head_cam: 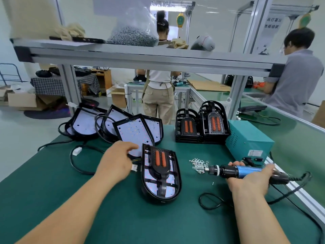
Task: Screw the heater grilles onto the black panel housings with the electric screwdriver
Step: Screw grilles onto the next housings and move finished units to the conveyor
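1. The black panel housing [146,187] lies flat on the green mat, left of the teal power box [249,138] and nearer the person. It is probably light but rigid moulded plastic. Its smooth rounded rim suggests it could slide under the driver's push, so it is best steadied by the rim. Keep off the white dotted board that shows inside it, which looks fragile. The shape is a shield with a curved near end.
2. The heater grille [161,170] sits in that housing, and no screws can be made out in it. Its thin black ribs look stiff but breakable, so press on the solid centre spine. Two orange bars sit at its far end.
3. The electric screwdriver [233,170] lies level just in front of the box, with its tip pointing left. It has a blue barrel, a black nose and a coiled cord. It is likely the heaviest thing in hand, and the barrel is the place to grip it.
4. The right hand [251,180] has its fingers curled round that barrel. The left hand [117,161], far left of the box, reaches to the housing's left rim with its fingers close together and lightly bent. I cannot tell whether they pinch anything.
5. The screws [198,164] are heaped left of the box at the driver's tip. They are tiny, silvery and easily scattered.
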`<state>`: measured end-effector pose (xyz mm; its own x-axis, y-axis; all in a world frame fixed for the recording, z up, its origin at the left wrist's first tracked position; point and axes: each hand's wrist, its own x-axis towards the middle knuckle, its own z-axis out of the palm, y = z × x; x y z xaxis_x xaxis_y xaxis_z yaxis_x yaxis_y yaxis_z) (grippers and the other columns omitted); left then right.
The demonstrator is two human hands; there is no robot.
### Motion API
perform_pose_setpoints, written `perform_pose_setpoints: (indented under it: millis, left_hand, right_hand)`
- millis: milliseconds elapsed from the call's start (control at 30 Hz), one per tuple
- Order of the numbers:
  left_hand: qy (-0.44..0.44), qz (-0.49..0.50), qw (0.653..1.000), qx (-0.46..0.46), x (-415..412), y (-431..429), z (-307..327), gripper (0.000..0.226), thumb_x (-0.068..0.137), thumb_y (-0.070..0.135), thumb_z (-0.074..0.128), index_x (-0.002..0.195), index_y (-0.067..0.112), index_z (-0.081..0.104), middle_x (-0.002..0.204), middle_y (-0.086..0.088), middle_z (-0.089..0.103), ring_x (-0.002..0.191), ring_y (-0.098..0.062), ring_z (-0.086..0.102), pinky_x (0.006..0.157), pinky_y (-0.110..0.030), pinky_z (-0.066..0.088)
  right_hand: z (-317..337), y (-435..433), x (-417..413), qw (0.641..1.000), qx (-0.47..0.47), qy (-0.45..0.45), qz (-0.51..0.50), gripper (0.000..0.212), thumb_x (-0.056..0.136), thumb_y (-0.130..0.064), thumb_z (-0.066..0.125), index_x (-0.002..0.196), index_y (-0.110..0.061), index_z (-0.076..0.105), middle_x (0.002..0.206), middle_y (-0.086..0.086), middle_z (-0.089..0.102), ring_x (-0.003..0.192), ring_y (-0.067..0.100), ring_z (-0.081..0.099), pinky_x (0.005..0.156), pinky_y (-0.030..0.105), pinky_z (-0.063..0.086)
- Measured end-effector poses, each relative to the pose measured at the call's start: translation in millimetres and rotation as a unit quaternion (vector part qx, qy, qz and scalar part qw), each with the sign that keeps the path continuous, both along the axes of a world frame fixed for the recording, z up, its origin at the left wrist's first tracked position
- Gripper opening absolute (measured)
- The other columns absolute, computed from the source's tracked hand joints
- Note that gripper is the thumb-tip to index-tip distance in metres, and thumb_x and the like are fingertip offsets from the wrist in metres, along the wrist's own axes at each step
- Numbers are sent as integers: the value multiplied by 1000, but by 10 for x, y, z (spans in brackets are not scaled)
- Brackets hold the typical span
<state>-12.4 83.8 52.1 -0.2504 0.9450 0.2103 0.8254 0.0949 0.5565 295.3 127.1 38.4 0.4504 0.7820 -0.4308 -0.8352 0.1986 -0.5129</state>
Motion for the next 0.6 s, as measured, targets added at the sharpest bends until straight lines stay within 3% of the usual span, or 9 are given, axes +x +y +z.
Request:
perform_pose_setpoints:
  millis: [67,133,233,300,367,433,533,600]
  left_hand:
    - [19,14,997,-79,-242,17,-67,65,82,-7,46,138,23,54,148,-6,43,127,-26,51,100,-31,43]
    - [44,1,990,-137,-409,41,-135,68,84,-1,50,148,21,42,156,-6,31,137,-27,41,109,-32,38]
    - [74,-58,978,-187,-549,93,-190,79,89,17,60,157,21,21,166,0,10,152,-21,13,122,-32,16]
    - [97,-70,969,-215,-613,130,-241,83,92,31,63,159,22,14,167,3,3,154,-20,3,124,-42,11]
    - [138,-60,961,-230,-676,170,-293,75,96,42,57,157,24,19,167,5,5,154,-21,0,123,-52,8]
    - [167,-54,959,-223,-718,195,-318,57,98,47,52,149,29,34,163,5,19,153,-22,7,120,-55,9]
    - [208,-63,958,-188,-746,194,-343,32,97,50,51,125,33,52,141,8,40,140,-22,30,119,-56,13]
    - [261,-82,948,-165,-744,185,-351,25,98,50,49,114,33,55,126,10,45,128,-19,39,118,-53,15]
  right_hand:
    - [-29,87,34,1000,-1,6,22,56,88,-63,60,119,-17,49,94,5,57,77,20,59,85,35,54]
    - [-76,173,67,999,-19,-18,41,62,87,-64,62,125,-17,48,96,8,58,81,22,61,91,40,53]
    - [-102,222,47,994,-57,-61,69,57,89,-60,62,124,-17,48,93,11,59,80,24,62,88,43,55]
    - [-112,247,27,989,-86,-94,81,50,92,-55,61,119,-16,46,89,12,57,74,25,60,81,44,55]
    - [-111,264,9,980,-105,-125,112,40,95,-47,60,116,-16,46,87,11,54,74,25,58,79,45,52]
    - [-107,262,-19,965,-136,-167,152,28,98,-36,59,113,-16,46,93,10,53,80,27,56,84,49,50]
    - [-125,281,-117,925,-173,-284,182,8,95,-11,56,91,-13,50,93,13,50,70,28,47,84,52,48]
    - [-167,292,-183,899,-188,-356,172,5,91,-3,54,92,-8,53,97,18,53,73,28,49,80,51,50]
